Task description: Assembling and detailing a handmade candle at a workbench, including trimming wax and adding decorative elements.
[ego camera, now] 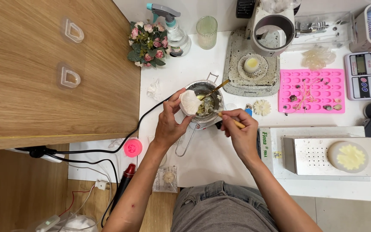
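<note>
1. I'm at a small home craft bench for wax or candle making: a white worktop [211, 159] beside a wooden cabinet [44, 64].
2. A metal melting pot [206, 101], a pink silicone mould [312, 91] and a digital scale [366, 75] show it.
3. A spray bottle [174, 32] and a small rose bouquet [147, 44] look homely.

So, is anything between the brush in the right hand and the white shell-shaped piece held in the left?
Nothing visible. The right hand holds the brush with its tip pointing at the white shell-shaped piece, which the left hand holds over the metal pot. Only a small open gap separates them.
</note>
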